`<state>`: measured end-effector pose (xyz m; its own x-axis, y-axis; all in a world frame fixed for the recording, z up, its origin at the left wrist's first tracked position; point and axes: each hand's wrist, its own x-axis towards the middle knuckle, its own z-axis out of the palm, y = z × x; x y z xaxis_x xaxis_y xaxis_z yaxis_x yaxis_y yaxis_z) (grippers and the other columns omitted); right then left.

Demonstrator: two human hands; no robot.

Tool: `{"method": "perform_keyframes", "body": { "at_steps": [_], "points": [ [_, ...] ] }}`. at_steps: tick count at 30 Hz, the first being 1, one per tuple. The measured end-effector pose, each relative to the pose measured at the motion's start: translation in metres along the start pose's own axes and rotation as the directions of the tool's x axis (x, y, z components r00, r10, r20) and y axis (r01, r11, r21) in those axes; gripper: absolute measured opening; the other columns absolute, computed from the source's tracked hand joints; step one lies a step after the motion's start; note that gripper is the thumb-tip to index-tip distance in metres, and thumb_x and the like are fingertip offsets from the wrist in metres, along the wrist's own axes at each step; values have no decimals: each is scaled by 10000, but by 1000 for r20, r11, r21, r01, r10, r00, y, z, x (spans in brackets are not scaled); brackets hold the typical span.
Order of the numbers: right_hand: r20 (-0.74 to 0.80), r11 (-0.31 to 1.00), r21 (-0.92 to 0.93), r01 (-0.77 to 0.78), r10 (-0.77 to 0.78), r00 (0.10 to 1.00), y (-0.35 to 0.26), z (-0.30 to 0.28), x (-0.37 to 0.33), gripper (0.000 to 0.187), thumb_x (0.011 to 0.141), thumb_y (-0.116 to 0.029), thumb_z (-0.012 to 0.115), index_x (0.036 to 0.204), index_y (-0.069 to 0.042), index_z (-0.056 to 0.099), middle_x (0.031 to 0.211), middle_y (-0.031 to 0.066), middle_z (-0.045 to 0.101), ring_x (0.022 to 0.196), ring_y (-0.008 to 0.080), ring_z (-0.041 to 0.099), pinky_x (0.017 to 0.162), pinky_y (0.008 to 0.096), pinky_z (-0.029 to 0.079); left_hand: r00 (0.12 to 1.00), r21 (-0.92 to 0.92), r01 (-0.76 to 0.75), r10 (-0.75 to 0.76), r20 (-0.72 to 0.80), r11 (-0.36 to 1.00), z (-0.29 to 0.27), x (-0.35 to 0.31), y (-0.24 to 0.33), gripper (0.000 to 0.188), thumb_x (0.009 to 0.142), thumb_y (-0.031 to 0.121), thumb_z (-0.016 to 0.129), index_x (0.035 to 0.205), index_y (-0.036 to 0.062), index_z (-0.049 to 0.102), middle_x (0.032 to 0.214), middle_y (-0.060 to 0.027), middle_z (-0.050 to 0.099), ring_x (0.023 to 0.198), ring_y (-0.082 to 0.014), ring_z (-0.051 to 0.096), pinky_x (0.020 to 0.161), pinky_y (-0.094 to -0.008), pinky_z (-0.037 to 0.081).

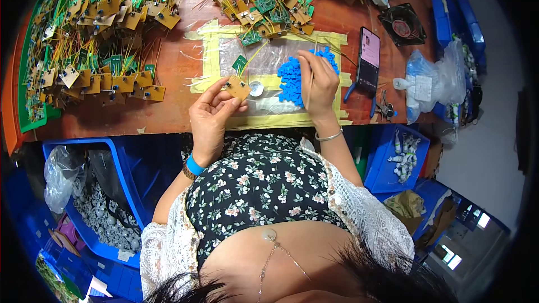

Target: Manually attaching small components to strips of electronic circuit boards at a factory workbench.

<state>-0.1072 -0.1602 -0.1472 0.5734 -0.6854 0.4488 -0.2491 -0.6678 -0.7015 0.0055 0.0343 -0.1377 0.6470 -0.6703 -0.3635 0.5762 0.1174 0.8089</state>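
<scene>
Between the thumb and fingers of my left hand (211, 116) is a small tan circuit board (238, 88). Thin yellow wires lead from it up to a little green board (240, 63). My right hand (320, 87) is over a pile of small blue plastic pieces (289, 82), its thumb and fingers drawn together in a pinch. What they hold, if anything, is too small to make out. Beside the tan board, a round white piece (256, 88) lies on the clear plastic sheet (269, 59), which is edged with yellow tape (211, 50).
Wired boards (106, 78) crowd the table's left, and more boards (264, 8) are heaped at the back. To the right are a phone (369, 62), pliers (362, 92), a black fan (402, 24) and a plastic bag (429, 84). Below the table edge, a blue bin (120, 174) holds grey-white parts.
</scene>
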Motion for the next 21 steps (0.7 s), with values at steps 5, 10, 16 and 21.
{"method": "perform_keyframes", "body": {
  "at_steps": [5,10,16,21],
  "points": [
    [106,879,-427,211,-183,977,11,10,6,144,734,-115,758,852,-72,688,775,82,667,772,264,617,701,380,443,999,7,-40,40,19,999,-5,2,-8,456,877,-82,594,1318,-58,481,929,-80,642,828,-162,667,760,-284,581],
    [129,883,-419,209,-170,977,5,7,3,130,731,-102,750,834,-82,674,766,68,638,787,247,596,719,379,404,998,-58,-42,44,40,997,-1,-2,-9,467,870,-68,617,1320,-43,495,909,-43,611,836,-159,668,774,-274,572],
    [100,928,-336,163,-137,986,-8,3,8,142,720,-34,748,827,-61,658,812,69,654,770,234,594,739,346,417,994,-21,-78,79,70,997,-5,3,-8,449,882,-47,615,1314,-49,493,931,-49,606,831,-139,661,770,-253,565],
    [208,950,126,285,-306,929,-59,3,2,210,672,24,770,827,-64,658,841,81,644,806,256,605,744,350,451,990,95,-76,63,129,993,-2,4,6,440,887,-53,602,1315,-24,506,931,-58,632,842,-143,660,774,-257,560]
  ]
}}
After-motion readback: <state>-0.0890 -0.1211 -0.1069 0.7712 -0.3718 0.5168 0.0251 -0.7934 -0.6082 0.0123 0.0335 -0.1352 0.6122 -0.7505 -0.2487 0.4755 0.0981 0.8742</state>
